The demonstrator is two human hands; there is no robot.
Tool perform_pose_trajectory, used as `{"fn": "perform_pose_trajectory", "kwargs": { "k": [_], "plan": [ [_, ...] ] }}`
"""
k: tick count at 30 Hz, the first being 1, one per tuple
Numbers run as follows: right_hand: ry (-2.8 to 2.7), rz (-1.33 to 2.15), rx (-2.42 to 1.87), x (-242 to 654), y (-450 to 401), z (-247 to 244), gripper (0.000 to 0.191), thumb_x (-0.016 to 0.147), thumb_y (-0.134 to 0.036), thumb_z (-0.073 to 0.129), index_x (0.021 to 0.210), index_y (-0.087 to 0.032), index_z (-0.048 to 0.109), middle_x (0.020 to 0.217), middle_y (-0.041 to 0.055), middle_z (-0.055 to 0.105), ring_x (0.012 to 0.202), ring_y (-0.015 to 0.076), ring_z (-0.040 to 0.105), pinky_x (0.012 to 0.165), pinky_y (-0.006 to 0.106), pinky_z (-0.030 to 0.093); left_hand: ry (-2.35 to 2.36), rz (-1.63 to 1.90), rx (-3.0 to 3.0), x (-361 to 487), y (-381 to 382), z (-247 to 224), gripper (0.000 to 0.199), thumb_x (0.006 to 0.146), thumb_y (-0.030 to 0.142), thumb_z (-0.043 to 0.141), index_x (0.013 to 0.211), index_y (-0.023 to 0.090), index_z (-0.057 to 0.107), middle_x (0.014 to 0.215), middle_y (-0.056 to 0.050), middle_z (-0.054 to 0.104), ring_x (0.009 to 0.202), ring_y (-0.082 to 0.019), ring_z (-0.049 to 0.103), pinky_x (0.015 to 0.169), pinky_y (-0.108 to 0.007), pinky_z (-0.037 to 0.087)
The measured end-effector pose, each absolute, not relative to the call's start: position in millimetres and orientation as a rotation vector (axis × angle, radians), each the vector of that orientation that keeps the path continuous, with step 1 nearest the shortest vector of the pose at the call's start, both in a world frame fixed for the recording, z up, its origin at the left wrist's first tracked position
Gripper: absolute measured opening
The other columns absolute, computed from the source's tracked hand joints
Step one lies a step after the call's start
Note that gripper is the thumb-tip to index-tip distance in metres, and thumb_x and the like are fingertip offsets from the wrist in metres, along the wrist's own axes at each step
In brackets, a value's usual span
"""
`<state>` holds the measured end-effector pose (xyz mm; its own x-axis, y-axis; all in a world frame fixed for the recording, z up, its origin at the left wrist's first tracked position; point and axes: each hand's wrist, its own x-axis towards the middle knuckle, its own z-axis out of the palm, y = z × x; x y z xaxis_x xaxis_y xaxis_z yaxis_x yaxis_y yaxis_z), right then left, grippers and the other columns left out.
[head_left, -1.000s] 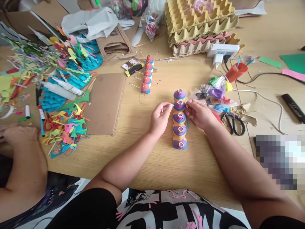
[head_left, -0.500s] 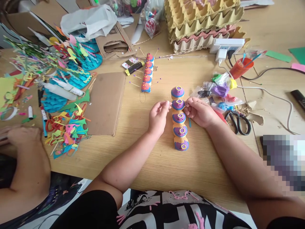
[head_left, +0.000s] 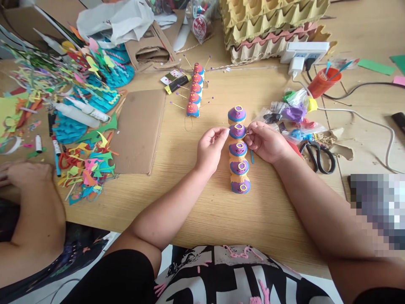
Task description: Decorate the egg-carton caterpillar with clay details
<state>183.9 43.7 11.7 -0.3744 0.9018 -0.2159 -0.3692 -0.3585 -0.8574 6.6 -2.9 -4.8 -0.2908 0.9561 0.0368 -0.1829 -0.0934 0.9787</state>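
A strip of egg-carton cups (head_left: 238, 168) lies lengthwise on the table in front of me. Its cups have purple tops, blue rims, small faces and yellow rings, with orange between them. My left hand (head_left: 212, 147) is closed in a pinch at the left edge of the second cup from the far end. At that cup's right edge, my right hand (head_left: 265, 141) has its fingers curled and pressed together. Whatever lies between the fingertips of either hand is too small or hidden to make out. A small blue strip (head_left: 252, 156) lies below my right fingers.
Farther back stands a red-and-blue carton caterpillar (head_left: 194, 90) with thin sticks. Coloured scraps (head_left: 91, 173) and a cardboard sheet (head_left: 139, 131) lie left; scissors (head_left: 318, 157), clay bags (head_left: 294, 112) and an orange cup (head_left: 324, 82) right. Another person's arm (head_left: 34, 202) rests at far left.
The view has shifted slightly, so the table's things appear a little higher. Both hands stay pinched at the same cup, the left one's fingertips slightly nearer its edge.
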Motion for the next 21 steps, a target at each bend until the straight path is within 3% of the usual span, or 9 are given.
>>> {"fn": "perform_pose_trajectory", "kwargs": {
  "k": [10,17,21],
  "plan": [
    [-0.911,1.88,-0.908,184.2,44.9,11.7,0.041,0.072,-0.043,0.092,0.077,-0.02,0.058,0.066,-0.0039,0.051,0.059,0.009,0.054,0.046,0.02,0.034,1.237,1.566,0.922,6.0,-2.2,-6.5,0.024,0.087,0.043,0.085,0.089,0.021,0.078,0.091,-0.003,0.078,0.085,-0.012,0.069,0.083,-0.025,0.059],
    [-0.909,1.865,-0.925,183.0,44.7,12.6,0.04,0.073,-0.042,0.091,0.076,-0.022,0.056,0.068,-0.0037,0.051,0.059,0.009,0.052,0.046,0.021,0.033,1.281,1.55,0.975,7.0,-1.9,-8.2,0.036,0.096,0.057,0.071,0.088,0.022,0.075,0.093,-0.004,0.077,0.081,-0.012,0.066,0.078,-0.025,0.056],
    [-0.892,1.862,-0.915,183.0,44.9,12.6,0.039,0.073,-0.04,0.091,0.077,-0.021,0.057,0.069,-0.0038,0.051,0.059,0.0087,0.053,0.047,0.021,0.034,1.205,1.569,0.981,6.9,-3.0,-7.6,0.038,0.088,0.058,0.081,0.084,0.022,0.07,0.085,-0.001,0.072,0.079,-0.011,0.064,0.079,-0.025,0.056]
  ]
}}
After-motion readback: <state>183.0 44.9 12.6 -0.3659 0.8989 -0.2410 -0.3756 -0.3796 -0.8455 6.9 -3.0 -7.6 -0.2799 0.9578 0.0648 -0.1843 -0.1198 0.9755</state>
